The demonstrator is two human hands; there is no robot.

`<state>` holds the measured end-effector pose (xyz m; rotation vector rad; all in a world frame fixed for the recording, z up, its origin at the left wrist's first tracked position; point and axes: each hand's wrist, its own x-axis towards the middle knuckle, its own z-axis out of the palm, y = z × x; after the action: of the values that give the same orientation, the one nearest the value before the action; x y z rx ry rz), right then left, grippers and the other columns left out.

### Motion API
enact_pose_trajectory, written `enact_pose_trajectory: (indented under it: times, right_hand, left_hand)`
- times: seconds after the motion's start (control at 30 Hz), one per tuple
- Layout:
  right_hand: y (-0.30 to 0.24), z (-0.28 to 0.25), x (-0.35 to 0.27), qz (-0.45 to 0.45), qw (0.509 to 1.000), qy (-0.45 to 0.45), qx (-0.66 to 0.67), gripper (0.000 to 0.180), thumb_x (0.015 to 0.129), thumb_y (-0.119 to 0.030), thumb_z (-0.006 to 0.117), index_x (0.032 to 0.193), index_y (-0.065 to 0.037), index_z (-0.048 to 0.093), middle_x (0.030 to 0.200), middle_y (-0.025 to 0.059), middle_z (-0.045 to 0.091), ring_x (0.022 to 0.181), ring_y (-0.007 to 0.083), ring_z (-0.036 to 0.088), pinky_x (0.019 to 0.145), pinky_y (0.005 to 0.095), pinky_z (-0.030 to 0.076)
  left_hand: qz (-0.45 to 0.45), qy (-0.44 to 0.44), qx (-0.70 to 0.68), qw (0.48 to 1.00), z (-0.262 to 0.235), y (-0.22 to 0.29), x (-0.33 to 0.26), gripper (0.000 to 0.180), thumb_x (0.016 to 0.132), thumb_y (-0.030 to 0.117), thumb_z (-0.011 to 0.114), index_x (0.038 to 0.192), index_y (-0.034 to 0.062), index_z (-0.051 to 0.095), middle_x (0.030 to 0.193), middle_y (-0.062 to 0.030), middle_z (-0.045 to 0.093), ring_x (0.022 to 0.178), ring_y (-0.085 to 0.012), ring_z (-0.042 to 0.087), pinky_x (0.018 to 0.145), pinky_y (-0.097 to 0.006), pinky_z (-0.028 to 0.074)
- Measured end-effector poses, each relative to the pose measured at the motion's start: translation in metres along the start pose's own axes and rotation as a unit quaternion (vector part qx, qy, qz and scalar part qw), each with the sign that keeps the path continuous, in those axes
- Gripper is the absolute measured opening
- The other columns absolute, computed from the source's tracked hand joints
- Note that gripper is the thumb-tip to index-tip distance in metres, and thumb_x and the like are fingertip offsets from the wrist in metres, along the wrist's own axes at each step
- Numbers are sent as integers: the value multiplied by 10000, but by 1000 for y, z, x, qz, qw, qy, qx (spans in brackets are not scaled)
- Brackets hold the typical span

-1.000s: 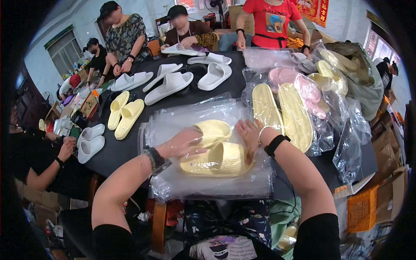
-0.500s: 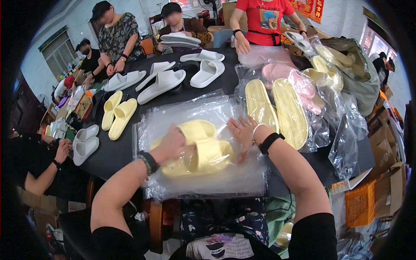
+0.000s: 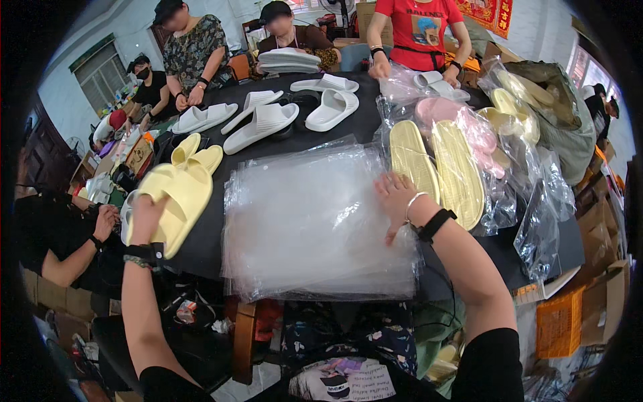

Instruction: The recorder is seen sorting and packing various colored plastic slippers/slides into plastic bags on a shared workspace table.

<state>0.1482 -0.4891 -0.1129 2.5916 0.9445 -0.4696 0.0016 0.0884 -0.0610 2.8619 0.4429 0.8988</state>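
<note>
At the left side of the table, my left hand point(image 3: 147, 220) grips a pair of pale yellow slippers point(image 3: 179, 208) by their straps. Just beyond that pair, a smaller yellow pair point(image 3: 196, 154) rests on the table, partly hidden by it. In front of me lies a stack of clear plastic bags point(image 3: 301, 221). Fingers spread, my right hand point(image 3: 396, 199) lies flat on the right edge of the stack. Next to it, two yellow slippers point(image 3: 459, 177) in clear plastic lie soles up.
Several white slippers point(image 3: 262, 127) stand across the far part of the black table point(image 3: 201, 251). Bagged pink slippers point(image 3: 462, 127) and loose plastic are heaped at right. A person in red point(image 3: 422, 33) handles a bag opposite. An orange crate point(image 3: 559, 321) sits below right.
My left hand has carried the yellow slippers off the bag stack to the left. My right hand stays on the stack's edge. The person in red has lowered white slippers toward a bag.
</note>
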Motion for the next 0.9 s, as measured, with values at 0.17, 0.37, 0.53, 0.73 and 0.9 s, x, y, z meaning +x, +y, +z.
enact_pose_trajectory:
  times: [0.17, 0.37, 0.53, 0.73, 0.9]
  right_hand:
    - [-27, -19, -39, -41, 985, 137, 99, 1333, 601, -667, 765, 1489, 55, 80, 1543, 290, 126, 1452, 424, 58, 1151, 561, 132]
    - [-74, 17, -59, -33, 970, 155, 182, 1143, 802, -744, 492, 1477, 82, 83, 1538, 292, 146, 1447, 427, 87, 1150, 549, 149]
    - [-90, 46, -62, -19, 984, 104, 144, 1079, 825, -710, 492, 1488, 42, 93, 1544, 282, 131, 1443, 442, 77, 1138, 586, 120]
    - [-86, 51, -58, -32, 985, 76, 151, 1131, 812, -704, 515, 1469, 97, 59, 1534, 333, 59, 1444, 457, 35, 1133, 608, 74]
    - [-83, 57, -59, -29, 986, 74, 148, 1122, 821, -704, 505, 1467, 99, 61, 1533, 340, 31, 1438, 476, 11, 1126, 619, 74]
  left_hand:
    - [66, 134, -59, 987, -66, 104, 19, 449, 801, 304, 722, 641, -93, 584, 521, -204, 532, 448, -258, 554, 444, -387, 380]
    - [244, 5, -158, 957, -12, 260, -20, 252, 736, 281, 675, 723, 29, 671, 670, -171, 636, 685, -355, 625, 683, -461, 482]
    - [221, -223, -56, 948, 88, 300, -75, 532, 819, 478, 633, 846, -50, 686, 920, -236, 663, 899, -405, 628, 1032, -576, 331]
    - [155, -277, -98, 943, 111, 255, -62, 551, 823, 503, 614, 793, -41, 694, 900, -237, 659, 982, -410, 601, 1056, -654, 240]
    - [116, -301, -29, 946, 86, 198, -20, 504, 792, 484, 633, 791, -15, 698, 897, -201, 657, 963, -380, 595, 1012, -631, 293]
